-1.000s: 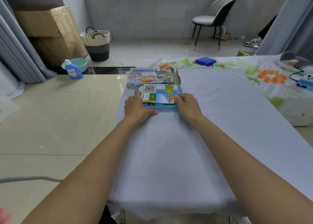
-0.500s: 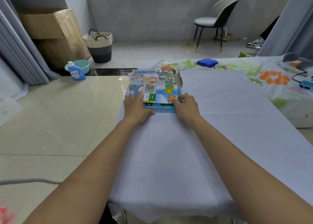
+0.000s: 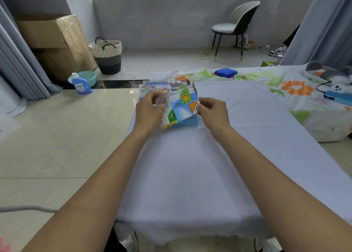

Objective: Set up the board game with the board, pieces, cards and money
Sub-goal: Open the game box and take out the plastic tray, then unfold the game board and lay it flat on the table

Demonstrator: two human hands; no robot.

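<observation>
A folded colourful game board point(image 3: 181, 107) is lifted and tilted above a blue box tray point(image 3: 187, 122) on the white table cloth point(image 3: 190, 175). My left hand point(image 3: 147, 112) grips the board's left edge. My right hand point(image 3: 213, 111) pinches its right edge near an orange corner. Behind them lies the printed game box lid point(image 3: 160, 86) at the table's far left corner. The board is blurred by motion, and the tray's contents are hidden under it.
A flowered bedsheet point(image 3: 297, 88) with a blue cloth point(image 3: 225, 72) and a blue device point(image 3: 339, 97) lies to the right. On the floor to the left stand a detergent bottle point(image 3: 81, 84), a basin, a woven basket point(image 3: 106, 55) and a cardboard box. A chair point(image 3: 236, 27) stands at the back.
Both hands have gone from resting beside the tray to gripping the folded board. The board has risen off the tray and tilted.
</observation>
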